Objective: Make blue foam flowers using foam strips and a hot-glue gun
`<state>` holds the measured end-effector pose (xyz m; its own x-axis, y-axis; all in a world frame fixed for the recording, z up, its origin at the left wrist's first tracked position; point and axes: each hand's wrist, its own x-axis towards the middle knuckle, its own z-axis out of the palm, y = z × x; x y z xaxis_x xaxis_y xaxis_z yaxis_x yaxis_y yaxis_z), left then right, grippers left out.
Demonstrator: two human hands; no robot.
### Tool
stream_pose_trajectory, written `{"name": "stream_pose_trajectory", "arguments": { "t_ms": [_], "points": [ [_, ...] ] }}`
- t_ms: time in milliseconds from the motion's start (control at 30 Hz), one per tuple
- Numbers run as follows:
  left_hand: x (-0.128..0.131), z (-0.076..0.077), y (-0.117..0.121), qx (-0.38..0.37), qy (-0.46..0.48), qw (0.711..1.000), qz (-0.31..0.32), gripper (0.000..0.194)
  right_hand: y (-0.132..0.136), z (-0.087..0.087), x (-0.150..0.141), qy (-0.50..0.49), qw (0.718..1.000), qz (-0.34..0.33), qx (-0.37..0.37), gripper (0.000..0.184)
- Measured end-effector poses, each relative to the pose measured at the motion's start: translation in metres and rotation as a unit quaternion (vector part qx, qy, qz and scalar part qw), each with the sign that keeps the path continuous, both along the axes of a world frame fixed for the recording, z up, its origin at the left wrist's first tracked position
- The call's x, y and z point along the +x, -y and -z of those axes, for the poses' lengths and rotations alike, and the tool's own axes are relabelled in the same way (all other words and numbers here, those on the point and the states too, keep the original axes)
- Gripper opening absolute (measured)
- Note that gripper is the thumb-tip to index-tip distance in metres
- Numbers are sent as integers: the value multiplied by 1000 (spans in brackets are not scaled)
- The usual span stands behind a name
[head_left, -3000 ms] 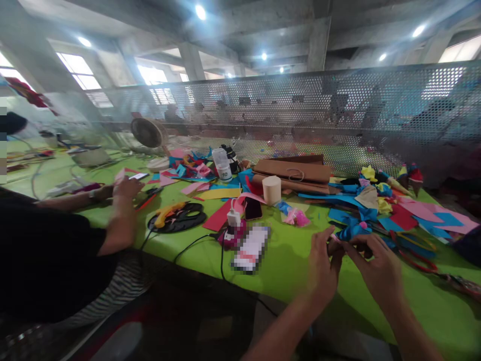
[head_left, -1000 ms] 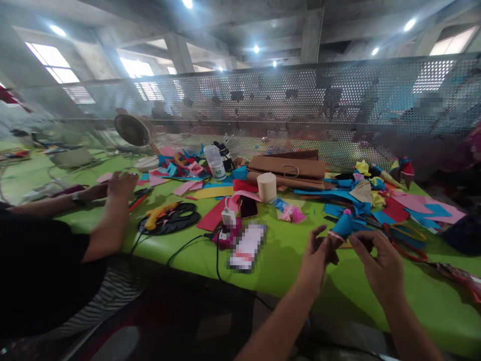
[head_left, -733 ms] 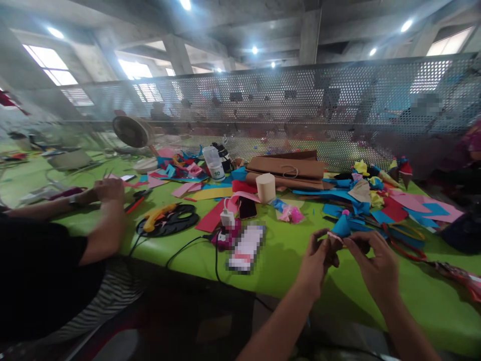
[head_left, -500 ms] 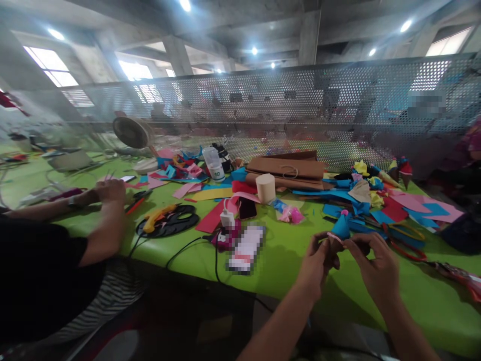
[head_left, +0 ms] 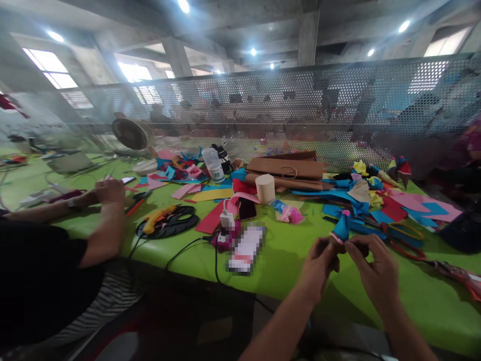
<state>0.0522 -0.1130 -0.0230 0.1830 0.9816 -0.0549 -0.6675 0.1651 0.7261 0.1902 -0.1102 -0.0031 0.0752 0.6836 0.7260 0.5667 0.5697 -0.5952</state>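
Note:
My left hand (head_left: 318,261) and my right hand (head_left: 374,265) meet above the green table (head_left: 289,260), both pinching the base of a small blue foam cone (head_left: 341,228) with a pink tip and a pink rim. The cone points upward between my fingertips. Both hands have their fingers curled closed around it. Just behind the cone lie blue foam scraps (head_left: 353,213).
A person in a black top sits at the left, hands (head_left: 108,188) on the table near a phone. A yellow glue gun (head_left: 156,218) on a black mat, a power strip (head_left: 227,233) with cables, a beige roll (head_left: 265,188), brown bags (head_left: 287,170), scissors (head_left: 404,238) and foam sheets clutter the table. A perforated metal screen (head_left: 300,115) stands behind.
My hands have closed together on the blue cone and tipped it upright. The person at the left drew their hands back slightly.

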Motion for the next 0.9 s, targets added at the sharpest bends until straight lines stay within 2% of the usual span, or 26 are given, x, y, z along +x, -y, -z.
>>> {"name": "stream_pose_trajectory", "arguments": {
  "t_ms": [167,500,767,900],
  "points": [
    [1,2,0,-9,-9,1000,-6,55,-1,-1,0,18,999,11,39,13],
    [1,4,-2,-31,-20,999,-23,56,-1,1,3,26,999,8,34,14],
    [0,8,-4,-59,3,998,22,56,-4,4,5,28,999,0,33,15],
    [0,9,-5,-78,14,996,34,68,-3,3,7,18,1000,-12,17,15]
  ]
}}
